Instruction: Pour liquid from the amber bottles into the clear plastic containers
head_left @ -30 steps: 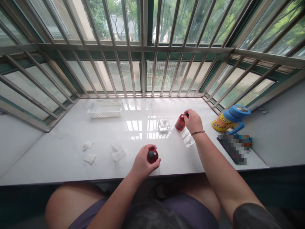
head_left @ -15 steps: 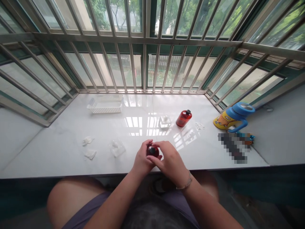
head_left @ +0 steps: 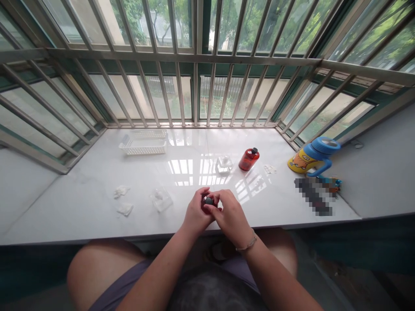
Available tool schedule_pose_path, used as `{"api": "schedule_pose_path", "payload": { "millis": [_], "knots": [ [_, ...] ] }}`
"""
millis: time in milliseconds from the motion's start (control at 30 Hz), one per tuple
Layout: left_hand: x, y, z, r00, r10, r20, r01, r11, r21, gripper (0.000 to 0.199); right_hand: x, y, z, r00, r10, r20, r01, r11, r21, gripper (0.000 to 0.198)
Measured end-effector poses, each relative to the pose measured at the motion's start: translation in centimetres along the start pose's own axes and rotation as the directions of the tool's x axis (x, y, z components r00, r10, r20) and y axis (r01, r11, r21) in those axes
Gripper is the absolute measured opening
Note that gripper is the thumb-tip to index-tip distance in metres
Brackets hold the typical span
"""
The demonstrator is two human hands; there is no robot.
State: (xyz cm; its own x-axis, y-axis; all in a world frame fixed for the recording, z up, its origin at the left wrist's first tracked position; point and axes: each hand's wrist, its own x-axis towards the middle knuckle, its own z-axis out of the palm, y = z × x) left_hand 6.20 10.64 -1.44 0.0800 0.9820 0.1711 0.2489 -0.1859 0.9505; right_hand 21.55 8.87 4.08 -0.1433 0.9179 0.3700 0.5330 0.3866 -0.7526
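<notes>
My left hand (head_left: 197, 211) is wrapped around a small dark red bottle (head_left: 205, 208) with a black cap (head_left: 209, 201), held upright at the counter's front edge. Over the bottle from the right comes my right hand (head_left: 231, 211), its thumb and fingers closed around the cap. Most of the bottle's body is hidden by my fingers. A second red bottle (head_left: 249, 160), also black-capped, stands farther back to the right. Beside it is a small clear container (head_left: 224, 165). Left of my hands lies another clear container (head_left: 161, 199) with something whitish in it.
A white perforated basket (head_left: 144, 149) sits at the back left of the white counter (head_left: 81, 216). Crumpled white tissues (head_left: 125, 209) lie at left, white scraps (head_left: 269, 169) at right. A blue-and-yellow water bottle (head_left: 311, 156) stands near a blurred-out dark item (head_left: 313, 196). Metal bars (head_left: 194, 56) line the window.
My right thumb and fingers have come in closer around the cap. The red bottle has stayed in my left hand, and the camera view has shifted slightly.
</notes>
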Motion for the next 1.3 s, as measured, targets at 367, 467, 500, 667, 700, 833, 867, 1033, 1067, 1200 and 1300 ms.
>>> {"api": "schedule_pose_path", "payload": {
  "millis": [367,467,500,667,700,833,867,1033,1067,1200,1300],
  "knots": [
    [-0.1,0.1,0.1,0.999,0.04,0.014,-0.04,0.999,-0.008,0.073,-2.1,0.9,0.1,0.997,0.073,0.036,-0.078,0.983,0.164,0.052],
    [-0.1,0.1,0.0,0.998,0.065,0.021,-0.065,0.998,-0.008,0.071,-2.3,0.8,0.3,0.996,0.059,0.071,-0.072,0.976,0.203,0.062],
    [-0.1,0.1,0.0,0.997,0.075,0.022,-0.075,0.997,-0.014,0.071,-2.3,0.8,0.3,0.997,0.065,0.039,-0.071,0.98,0.184,0.064],
    [-0.1,0.3,-0.1,0.998,0.054,0.025,-0.054,0.998,-0.012,0.072,-2.5,0.8,0.6,0.997,0.063,0.033,-0.068,0.981,0.179,0.059],
    [-0.1,0.3,-0.1,0.998,0.058,0.026,-0.057,0.998,-0.013,0.072,-2.5,0.8,0.7,0.998,0.043,0.039,-0.049,0.982,0.181,0.061],
    [-0.1,0.3,-0.1,0.996,0.086,0.026,-0.085,0.996,-0.028,0.071,-2.9,0.8,1.1,0.997,0.036,-0.061,-0.027,0.991,0.133,0.065],
    [-0.1,0.3,-0.1,0.997,0.077,0.027,-0.076,0.997,-0.027,0.071,-3.0,0.8,1.2,0.998,0.045,-0.049,-0.037,0.988,0.148,0.063],
    [-0.1,0.0,0.0,0.998,0.063,0.02,-0.063,0.998,-0.018,0.072,-3.2,0.9,1.6,0.998,0.052,-0.026,-0.043,0.966,0.254,0.063],
    [-0.1,0.0,0.0,0.997,0.071,0.021,-0.071,0.997,-0.019,0.073,-3.2,0.9,1.6,0.995,0.058,-0.075,-0.038,0.969,0.245,0.062],
    [-0.1,0.0,-0.1,0.998,0.052,0.023,-0.051,0.998,-0.024,0.073,-2.9,1.0,1.4,0.999,-0.015,-0.031,0.021,0.976,0.218,0.061],
    [-0.1,0.1,-0.1,0.997,0.068,0.026,-0.067,0.997,-0.027,0.072,-2.8,1.0,1.3,0.995,-0.093,-0.033,0.097,0.984,0.149,0.068]
  ]
}}
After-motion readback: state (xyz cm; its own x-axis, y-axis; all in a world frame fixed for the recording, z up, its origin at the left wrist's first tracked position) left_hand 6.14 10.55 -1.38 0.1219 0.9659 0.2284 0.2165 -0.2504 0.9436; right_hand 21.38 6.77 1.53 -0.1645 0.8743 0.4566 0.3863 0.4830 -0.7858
